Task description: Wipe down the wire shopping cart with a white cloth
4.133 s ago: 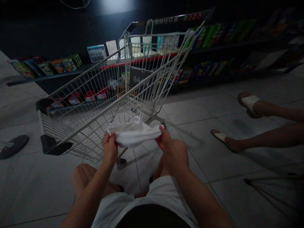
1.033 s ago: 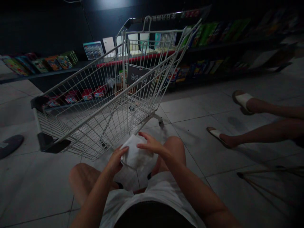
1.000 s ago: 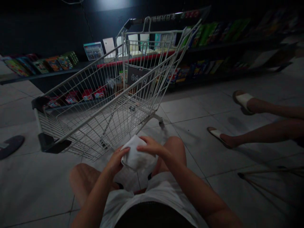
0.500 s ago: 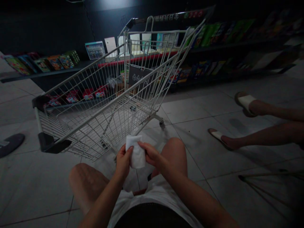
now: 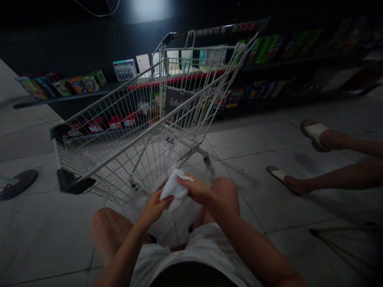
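Shelving (image 5: 271, 67) of dark metal ran along the far side of a dim shop, stocked with brightly coloured boxes, and pale floor tiles (image 5: 248, 143) stretched across the near side. A wire shopping cart (image 5: 119, 149) stood left of centre, with a dark sign (image 5: 178, 99) hung on its far end. Toward the right, the bare legs (image 5: 350, 177) of another person were stretched out, the feet in white-strapped sandals (image 5: 315, 131). A white cloth (image 5: 174, 188) was held low, close to the near end of the cart, between the left hand (image 5: 154, 208) and the right hand (image 5: 196, 190). Both hands were closed narrowly on it, the left cupped beneath and the right laid across its top. It was bunched into a small, soft wad, with a crease along its upper edge; its weave could not be made out in the dim light. It was judged to be light, limp and not fragile, so it would be taken most securely by a gathered fold rather than a thin corner.
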Demonstrator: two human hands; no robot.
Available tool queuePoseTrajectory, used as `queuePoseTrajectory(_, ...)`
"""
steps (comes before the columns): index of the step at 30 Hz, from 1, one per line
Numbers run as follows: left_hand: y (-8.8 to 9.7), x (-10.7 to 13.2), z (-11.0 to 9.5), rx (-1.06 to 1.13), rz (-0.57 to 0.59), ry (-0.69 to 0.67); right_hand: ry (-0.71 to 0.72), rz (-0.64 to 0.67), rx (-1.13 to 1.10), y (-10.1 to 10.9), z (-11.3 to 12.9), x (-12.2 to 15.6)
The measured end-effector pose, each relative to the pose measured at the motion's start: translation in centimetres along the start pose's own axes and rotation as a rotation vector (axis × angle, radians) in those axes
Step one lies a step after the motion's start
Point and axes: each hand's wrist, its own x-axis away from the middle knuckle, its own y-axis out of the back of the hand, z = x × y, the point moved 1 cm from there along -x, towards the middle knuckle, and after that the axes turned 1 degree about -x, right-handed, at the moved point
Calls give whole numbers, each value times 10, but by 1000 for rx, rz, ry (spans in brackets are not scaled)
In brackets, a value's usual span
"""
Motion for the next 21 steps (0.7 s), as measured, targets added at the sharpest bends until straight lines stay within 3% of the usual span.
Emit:
queuePoseTrajectory(2,14,10,-14,-136,-37,-54,141,-37,26,-6,36,6)
queuePoseTrajectory(3,21,16,-26,-209,-99,-109,331,-109,46,-11,58,9)
queuePoseTrajectory(5,33,32,-56,-332,-221,-268,885,-210,145,-28,101,14)
queuePoseTrajectory(7,42,47,-91,-449,-321,-499,1351,-128,402,-53,130,12)
queuePoseTrajectory(9,52,58,-124,-581,-400,-730,1553,62,771,-77,140,-3)
queuePoseTrajectory(12,74,63,-160,-786,-585,-967,1502,327,1240,-96,134,-34)
queuePoseTrajectory(15,102,60,-178,-934,-688,-931,1401,477,1479,-98,127,-46)
queuePoseTrajectory(19,131,52,-189,-1131,-758,-713,1348,375,1517,-107,128,-35)
queuePoseTrajectory(21,137,48,-192,-1213,-686,-556,1317,253,1487,-121,130,-31)
